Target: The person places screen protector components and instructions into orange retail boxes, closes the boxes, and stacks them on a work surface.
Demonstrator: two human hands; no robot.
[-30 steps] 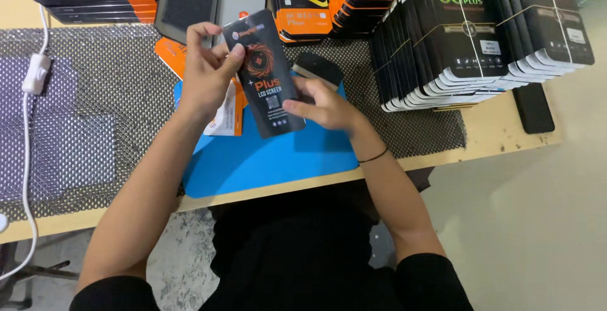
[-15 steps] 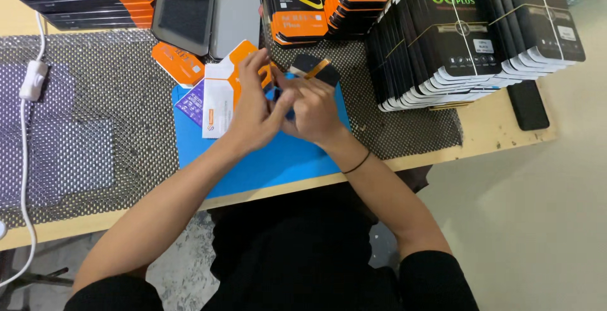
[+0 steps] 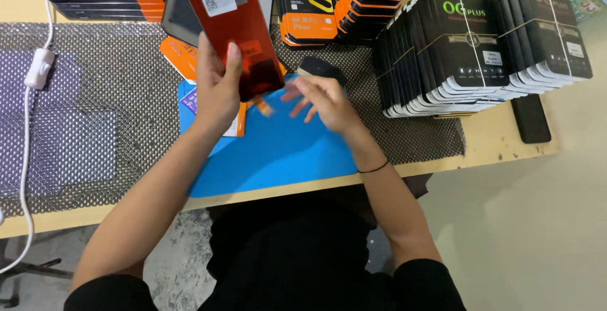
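Item: red glass sheet point(image 3: 234, 30), now out of its black sleeve, raised over the table's far edge. Left hand point(image 3: 218, 86) grip closed around it; right hand point(image 3: 325, 99) open, empty, above the blue mat point(image 3: 278, 153). We judge unpacking done.

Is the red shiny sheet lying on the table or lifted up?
Lifted up: the left hand holds the red sheet above the blue mat.

Left hand point(image 3: 218, 86) raised, fingers point(image 3: 233, 58) clamped (thumb up front); right hand point(image 3: 322, 99) flat, fingers spread.
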